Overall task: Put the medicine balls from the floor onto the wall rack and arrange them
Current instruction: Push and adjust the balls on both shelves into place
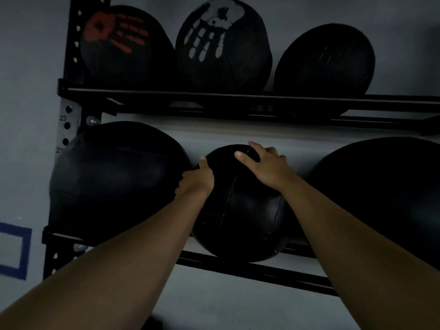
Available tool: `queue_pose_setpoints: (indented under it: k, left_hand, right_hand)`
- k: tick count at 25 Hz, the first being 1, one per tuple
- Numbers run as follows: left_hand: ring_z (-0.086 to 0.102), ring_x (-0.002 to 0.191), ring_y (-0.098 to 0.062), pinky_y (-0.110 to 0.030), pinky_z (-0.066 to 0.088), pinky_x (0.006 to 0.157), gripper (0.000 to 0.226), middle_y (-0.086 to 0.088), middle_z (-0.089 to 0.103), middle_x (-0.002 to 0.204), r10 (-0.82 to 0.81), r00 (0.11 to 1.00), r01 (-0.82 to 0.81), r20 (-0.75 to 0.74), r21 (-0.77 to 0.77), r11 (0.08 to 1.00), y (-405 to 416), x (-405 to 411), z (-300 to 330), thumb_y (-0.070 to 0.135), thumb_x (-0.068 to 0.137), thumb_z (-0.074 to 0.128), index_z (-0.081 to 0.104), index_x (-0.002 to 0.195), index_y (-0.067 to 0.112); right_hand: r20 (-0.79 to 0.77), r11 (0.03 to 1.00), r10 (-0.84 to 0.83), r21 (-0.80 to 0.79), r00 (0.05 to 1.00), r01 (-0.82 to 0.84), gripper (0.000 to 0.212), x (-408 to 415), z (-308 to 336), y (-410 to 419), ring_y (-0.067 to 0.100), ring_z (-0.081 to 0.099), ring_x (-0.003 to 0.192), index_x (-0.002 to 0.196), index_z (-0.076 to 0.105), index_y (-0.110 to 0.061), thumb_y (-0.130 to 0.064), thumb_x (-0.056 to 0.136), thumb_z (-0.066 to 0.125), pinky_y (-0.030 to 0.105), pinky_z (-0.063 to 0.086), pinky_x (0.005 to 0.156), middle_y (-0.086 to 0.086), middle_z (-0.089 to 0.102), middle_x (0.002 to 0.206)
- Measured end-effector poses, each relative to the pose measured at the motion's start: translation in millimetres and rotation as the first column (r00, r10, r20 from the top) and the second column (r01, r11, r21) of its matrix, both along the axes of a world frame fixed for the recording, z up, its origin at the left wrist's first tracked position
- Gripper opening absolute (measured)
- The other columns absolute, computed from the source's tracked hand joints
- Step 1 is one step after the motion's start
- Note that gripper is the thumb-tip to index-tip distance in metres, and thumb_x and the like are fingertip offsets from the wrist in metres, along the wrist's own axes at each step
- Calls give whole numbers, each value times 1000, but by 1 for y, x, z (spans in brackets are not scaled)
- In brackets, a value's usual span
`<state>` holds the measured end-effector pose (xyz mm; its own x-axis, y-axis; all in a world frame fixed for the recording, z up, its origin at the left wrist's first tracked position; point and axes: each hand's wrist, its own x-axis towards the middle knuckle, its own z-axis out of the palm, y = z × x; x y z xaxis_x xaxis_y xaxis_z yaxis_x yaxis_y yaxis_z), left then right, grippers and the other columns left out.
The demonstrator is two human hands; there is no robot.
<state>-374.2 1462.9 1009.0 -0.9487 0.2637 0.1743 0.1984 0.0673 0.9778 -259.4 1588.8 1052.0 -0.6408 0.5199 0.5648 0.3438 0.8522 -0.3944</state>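
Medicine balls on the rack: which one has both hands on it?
The smaller ball in the middle of the lower shelf, between two bigger ones; left hand and right hand rest on its top.

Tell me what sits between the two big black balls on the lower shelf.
In the head view, a smaller black medicine ball, held by the left hand and right hand.

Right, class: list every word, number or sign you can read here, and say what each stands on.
"23": on the rack upright, beside a hole.
"21": lower on that upright, partly cut off.
No words on the balls; red handprint ball and white handprint ball carry only pictures.
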Motion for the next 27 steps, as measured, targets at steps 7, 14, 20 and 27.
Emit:
queue_pose_setpoints:
  k: [7,14,20,27]
  left_hand:
    - [38,158,-26,-54,36,129,88,3,42,169,-90,805,117,-587,8,993,-4,12,-21,86,82,53,47,158,42]
    - [58,138,-36,-53,50,116,87,-8,55,154,-151,938,156,-312,-10,988,7,0,12,84,79,59,52,152,36]
    - [52,145,-40,-58,44,120,110,-11,52,160,-124,947,122,-298,-23,992,6,-3,2,94,68,37,45,160,35]
    - [45,148,-41,-54,36,123,75,-20,53,160,14,849,-163,-528,-237,958,0,10,5,64,110,22,52,158,15]
  right_hand:
    - [-408,969,173,-91,897,-229,63,35,-62,22,27,32,157,154,45,-48,-72,95,51,49,32,126,1,37,165]
    - [-186,984,77,-143,979,-105,85,15,-9,23,37,37,154,159,42,-47,-90,85,39,55,33,126,6,40,167]
    - [-158,996,4,-87,987,-17,73,-4,-8,24,42,43,147,156,46,-45,-83,95,32,57,37,121,10,47,159]
    - [-277,983,163,-37,947,-180,55,17,-27,29,30,44,147,146,55,-42,-71,100,45,51,37,122,2,52,153]
